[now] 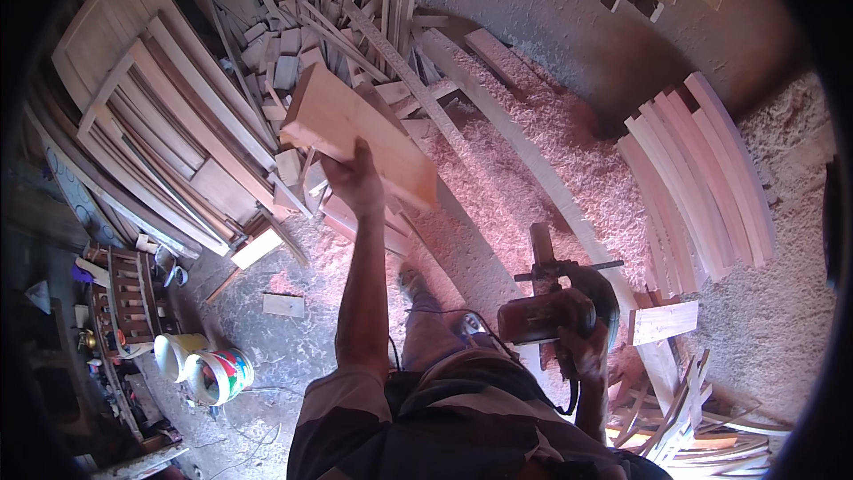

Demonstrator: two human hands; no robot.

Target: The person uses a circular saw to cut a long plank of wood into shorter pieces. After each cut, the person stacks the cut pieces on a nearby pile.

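My left hand (357,185) is closed around the lower edge of a thick wooden board (364,129), which is held up at a tilt in front of me. Its fingers wrap the near side of the wood. My right hand (586,354) grips a dark circular saw (546,316) by its handle, low on the right. The saw's flat base and a crosswise guide rod point away from me, above a long plank (569,204). A cord (569,400) hangs from the tool. The blade itself cannot be made out.
Pink shavings (506,160) cover the floor ahead. Planed boards (702,178) lie stacked at the right, near a short wood block (662,323). Leaning frames and panels (187,116) fill the left, with offcuts (275,44) behind. Buckets (220,378) stand at the lower left.
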